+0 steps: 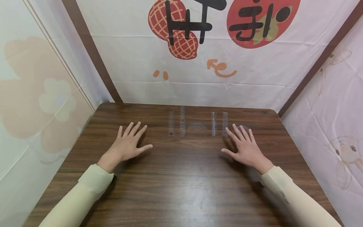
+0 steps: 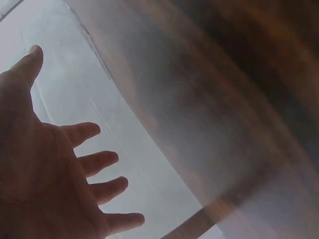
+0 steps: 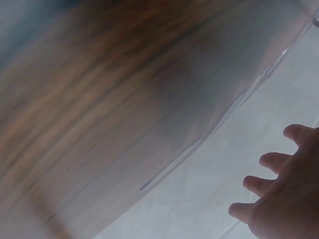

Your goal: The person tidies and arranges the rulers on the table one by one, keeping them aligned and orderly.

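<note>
My left hand (image 1: 127, 145) is spread over the left part of the brown wooden table, fingers straight and thumb out, holding nothing. On the right side my right hand (image 1: 246, 148) is spread the same way, also holding nothing. Between them, toward the far edge, clear plastic pieces lie in a row: a plain-looking ruler (image 1: 171, 124), a ruler with a wavy edge (image 1: 182, 123), a protractor (image 1: 198, 126), and two more rulers (image 1: 214, 124) (image 1: 225, 119). The right hand's fingertips overlap the last ruler and a second protractor (image 1: 244, 128), which is partly hidden.
The wooden table (image 1: 181, 170) has rounded far corners. A white printed cloth (image 1: 127, 63) hangs right behind its far edge, and further cloth walls (image 1: 28, 94) stand at the left and right. Light reflects off the table's near middle.
</note>
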`<state>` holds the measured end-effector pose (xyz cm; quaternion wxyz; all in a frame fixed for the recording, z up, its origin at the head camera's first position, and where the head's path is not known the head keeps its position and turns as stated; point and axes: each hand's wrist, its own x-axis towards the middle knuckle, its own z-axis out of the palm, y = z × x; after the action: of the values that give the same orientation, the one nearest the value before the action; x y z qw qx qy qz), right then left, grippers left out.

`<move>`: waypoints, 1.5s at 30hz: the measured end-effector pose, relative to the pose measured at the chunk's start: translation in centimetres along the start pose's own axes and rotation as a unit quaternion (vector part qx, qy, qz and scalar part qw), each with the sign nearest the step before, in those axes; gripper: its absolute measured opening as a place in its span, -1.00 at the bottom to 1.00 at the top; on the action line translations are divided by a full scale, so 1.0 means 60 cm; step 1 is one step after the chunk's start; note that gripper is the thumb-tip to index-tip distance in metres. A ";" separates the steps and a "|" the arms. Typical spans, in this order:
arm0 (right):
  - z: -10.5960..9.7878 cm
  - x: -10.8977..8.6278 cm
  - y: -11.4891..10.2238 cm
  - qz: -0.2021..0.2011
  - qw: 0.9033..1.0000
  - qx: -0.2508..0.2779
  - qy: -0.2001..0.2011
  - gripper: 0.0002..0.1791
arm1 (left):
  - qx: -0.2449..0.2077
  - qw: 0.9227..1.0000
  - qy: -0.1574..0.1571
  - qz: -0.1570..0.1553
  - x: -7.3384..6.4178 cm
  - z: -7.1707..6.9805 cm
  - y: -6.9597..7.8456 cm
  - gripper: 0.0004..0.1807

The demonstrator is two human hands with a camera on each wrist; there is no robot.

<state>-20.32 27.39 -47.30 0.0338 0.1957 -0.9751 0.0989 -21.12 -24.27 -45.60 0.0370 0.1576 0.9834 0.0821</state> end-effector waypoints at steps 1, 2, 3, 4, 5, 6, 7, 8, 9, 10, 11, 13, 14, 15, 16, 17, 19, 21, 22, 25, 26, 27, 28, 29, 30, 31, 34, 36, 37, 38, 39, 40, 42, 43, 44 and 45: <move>0.001 0.003 -0.002 -0.003 1.000 -0.002 0.002 0.10 | -0.001 1.000 0.001 0.001 0.002 0.000 0.000 0.12; 0.001 0.006 -0.005 -0.007 1.000 -0.001 0.003 0.10 | -0.001 1.000 0.002 0.002 0.005 -0.001 0.001 0.12; 0.002 0.008 -0.007 -0.009 1.000 0.000 0.004 0.09 | -0.001 1.000 0.002 0.003 0.008 -0.001 0.001 0.11; 0.002 0.012 -0.010 -0.010 1.000 0.000 0.004 0.09 | -0.001 1.000 0.002 0.004 0.010 -0.002 0.002 0.11; 0.003 0.015 -0.013 -0.013 1.000 0.001 0.006 0.09 | 0.000 1.000 0.002 0.005 0.012 -0.002 0.002 0.11; 0.003 0.018 -0.017 -0.015 1.000 0.002 0.005 0.09 | 0.000 1.000 0.003 0.006 0.014 -0.003 0.002 0.11; 0.003 0.022 -0.021 -0.018 1.000 0.004 0.006 0.08 | 0.001 1.000 0.002 0.007 0.016 -0.003 0.003 0.11; 0.003 0.025 -0.024 -0.021 1.000 0.006 0.007 0.08 | 0.001 1.000 0.003 0.009 0.017 -0.003 0.004 0.10; 0.004 0.029 -0.028 -0.023 1.000 0.006 0.008 0.08 | 0.002 1.000 0.002 0.010 0.019 -0.004 0.004 0.10; 0.004 0.032 -0.031 -0.025 1.000 0.007 0.008 0.07 | 0.001 1.000 0.002 0.011 0.021 -0.004 0.005 0.10; 0.004 0.035 -0.034 -0.027 1.000 0.007 0.009 0.07 | 0.001 1.000 0.002 0.012 0.022 -0.004 0.006 0.10; 0.004 0.041 -0.041 -0.031 0.999 0.009 0.009 0.07 | -0.001 1.000 0.001 0.014 0.026 -0.004 0.007 0.10; 0.004 0.044 -0.044 -0.032 0.999 0.009 0.007 0.07 | -0.001 1.000 0.002 0.014 0.028 -0.005 0.007 0.09; 0.004 0.047 -0.047 -0.033 0.999 0.009 0.005 0.07 | -0.001 1.000 0.002 0.014 0.031 -0.005 0.007 0.09; 0.004 0.050 -0.050 -0.034 0.999 0.010 0.002 0.07 | 0.000 1.000 0.002 0.014 0.033 -0.004 0.007 0.09; 0.005 0.053 -0.053 -0.036 0.999 0.010 0.000 0.07 | 0.002 1.000 0.003 0.014 0.035 -0.004 0.007 0.09; 0.007 0.059 -0.058 -0.039 0.999 0.010 -0.002 0.07 | 0.006 1.000 0.005 0.015 0.041 -0.004 0.007 0.09; 0.009 0.064 -0.062 -0.043 0.999 0.011 -0.004 0.07 | 0.007 1.000 0.005 0.015 0.046 -0.004 0.008 0.09; 0.011 0.066 -0.064 -0.044 0.999 0.010 -0.005 0.07 | 0.008 1.000 0.004 0.016 0.049 -0.003 0.008 0.09; 0.015 0.075 -0.070 -0.049 0.999 0.007 -0.005 0.07 | 0.009 1.000 -0.001 0.017 0.057 -0.002 0.010 0.10; 0.015 0.077 -0.073 -0.050 0.999 0.007 -0.006 0.06 | 0.007 1.000 -0.003 0.017 0.059 -0.001 0.011 0.10; 0.017 0.080 -0.075 -0.051 0.999 0.006 -0.007 0.07 | 0.007 1.000 -0.004 0.017 0.062 0.001 0.012 0.11; 0.018 0.083 -0.077 -0.052 0.999 0.006 -0.009 0.07 | 0.007 1.000 -0.005 0.019 0.065 0.003 0.013 0.11; 0.019 0.086 -0.079 -0.054 0.998 0.006 -0.010 0.07 | 0.006 1.000 -0.004 0.019 0.068 0.004 0.014 0.11; 0.019 0.088 -0.082 -0.054 0.998 0.007 -0.013 0.06 | 0.006 1.000 -0.005 0.020 0.070 0.006 0.016 0.11; 0.020 0.091 -0.085 -0.054 0.998 0.009 -0.017 0.06 | 0.005 1.000 -0.005 0.022 0.074 0.008 0.017 0.11; 0.022 0.101 -0.092 -0.058 0.998 0.008 -0.019 0.05 | 0.005 1.000 -0.003 0.025 0.083 0.010 0.021 0.10; 0.024 0.109 -0.099 -0.061 0.998 0.006 -0.020 0.05 | 0.003 1.000 -0.002 0.027 0.090 0.011 0.024 0.10; 0.025 0.113 -0.102 -0.064 0.998 0.006 -0.019 0.05 | 0.001 1.000 -0.002 0.028 0.093 0.012 0.025 0.10; 0.026 0.117 -0.106 -0.068 0.997 0.006 -0.018 0.04 | 0.000 1.000 -0.003 0.028 0.095 0.012 0.027 0.10; 0.027 0.121 -0.110 -0.072 0.997 0.007 -0.017 0.04 | -0.001 1.000 -0.003 0.029 0.097 0.012 0.029 0.10; 0.028 0.125 -0.115 -0.076 0.997 0.007 -0.017 0.04 | -0.003 1.000 -0.004 0.030 0.100 0.012 0.030 0.10; 0.029 0.133 -0.124 -0.084 0.996 0.011 -0.015 0.04 | -0.005 0.999 -0.006 0.031 0.105 0.012 0.034 0.09; 0.031 0.138 -0.128 -0.088 0.996 0.013 -0.014 0.04 | -0.006 0.999 -0.006 0.031 0.108 0.012 0.036 0.09; 0.032 0.142 -0.132 -0.090 0.996 0.014 -0.014 0.04 | -0.005 0.999 -0.008 0.032 0.111 0.012 0.038 0.09; 0.033 0.146 -0.137 -0.092 0.996 0.014 -0.013 0.04 | -0.004 0.999 -0.008 0.032 0.114 0.011 0.039 0.09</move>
<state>-25.27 16.29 -46.84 0.0273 0.2861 -0.9518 0.1067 -26.82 -19.81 -46.17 0.0427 0.1895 0.9771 0.0865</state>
